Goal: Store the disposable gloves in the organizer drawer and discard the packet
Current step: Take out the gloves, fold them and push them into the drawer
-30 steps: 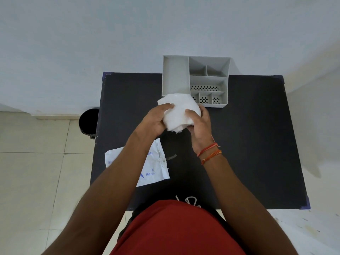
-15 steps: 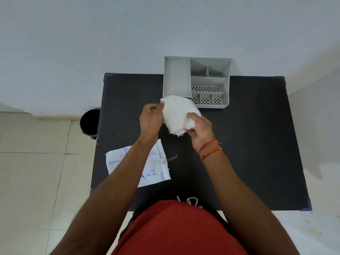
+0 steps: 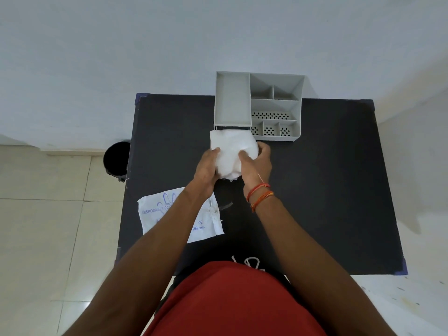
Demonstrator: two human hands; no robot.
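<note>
Empty packet (image 3: 181, 215) lies flat lower left on the black counter (image 3: 327, 190), half under the forearm. Mid-frame, left hand (image 3: 206, 169) and right hand (image 3: 257, 166) squeeze the gloves (image 3: 231, 151) into a wad, probably to fit the organizer (image 3: 258, 105) drawer right behind. Bin (image 3: 116, 158) waits at left.

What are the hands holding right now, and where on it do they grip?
Both hands hold the white wad of gloves: the left hand grips its left side, the right hand its right side, low on the bundle, just in front of the organizer.
</note>
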